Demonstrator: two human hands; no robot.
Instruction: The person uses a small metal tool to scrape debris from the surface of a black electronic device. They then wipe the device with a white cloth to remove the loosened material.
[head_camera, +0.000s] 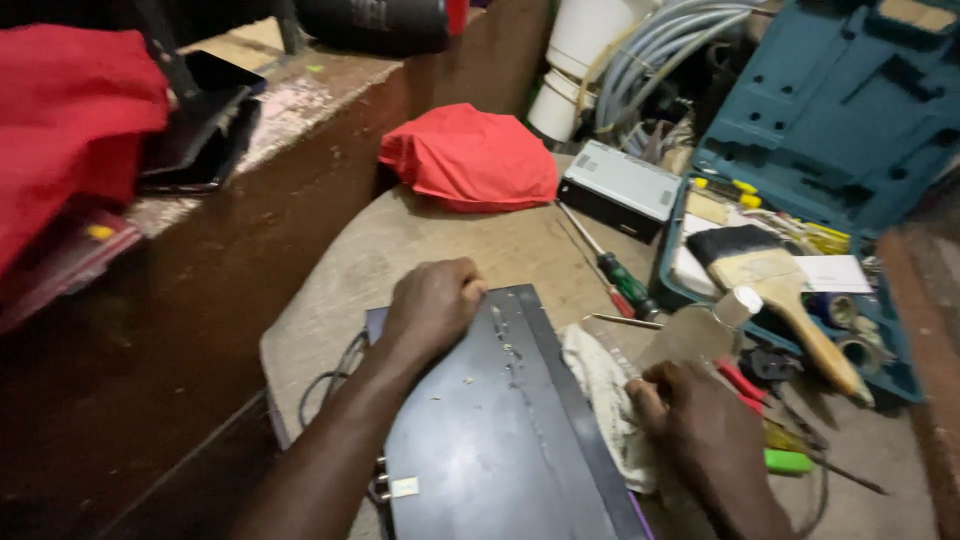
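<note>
I am steadying the flat black metal device casing (500, 420) with my left hand (432, 308) closed, empty, at its far edge, while my right hand (700, 425) is bunching a white cloth (600, 390) in a closed grip, apparently mid-wipe; the next pass calls for firm bracing.

A black metal case (500, 430) is showing pale specks, beside it a white rag (600, 390) is lying, and beyond it a red cloth (470, 155) and a teal toolbox (840, 100) are sitting.
</note>
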